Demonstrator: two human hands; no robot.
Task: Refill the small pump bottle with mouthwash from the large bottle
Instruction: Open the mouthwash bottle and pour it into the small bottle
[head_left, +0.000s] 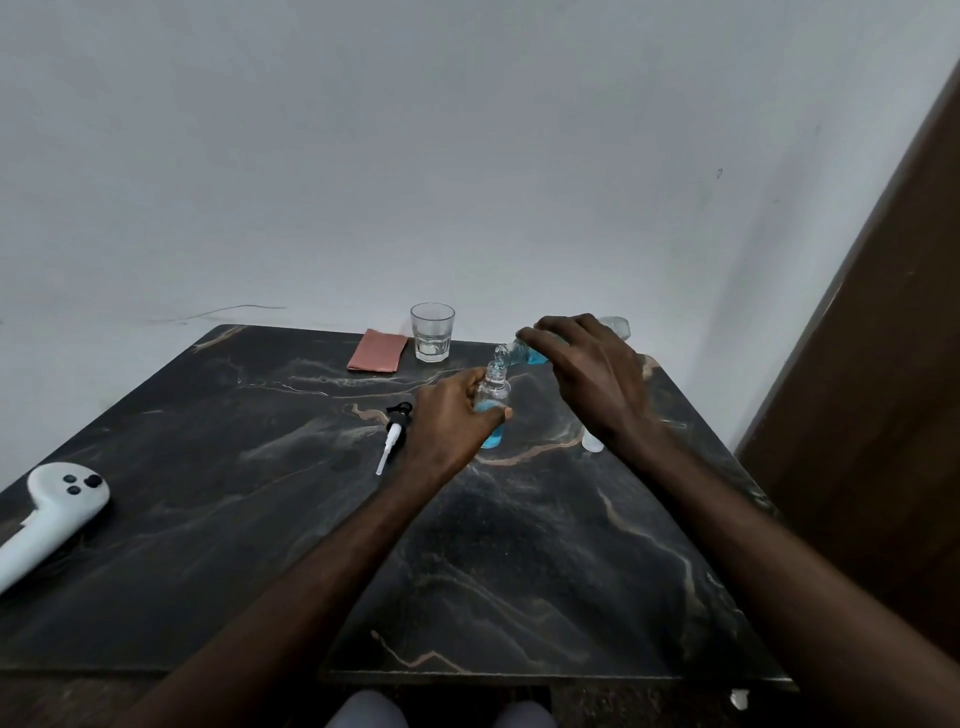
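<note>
My left hand (452, 418) grips the small clear bottle (492, 402), which stands upright on the dark marble table (260, 493) with blue mouthwash in its lower part. My right hand (592, 379) holds the large clear bottle (524, 354) tipped on its side, its open mouth right above the small bottle's neck. Blue liquid lies near the large bottle's neck. The black and white pump head (395, 431) with its tube lies on the table, just left of my left hand.
A drinking glass (432, 332) and a folded pink cloth (377, 350) sit at the table's far edge. A white cap (592, 442) stands under my right wrist. A white controller (52, 514) lies at the left edge. A brown door (883, 415) is on the right.
</note>
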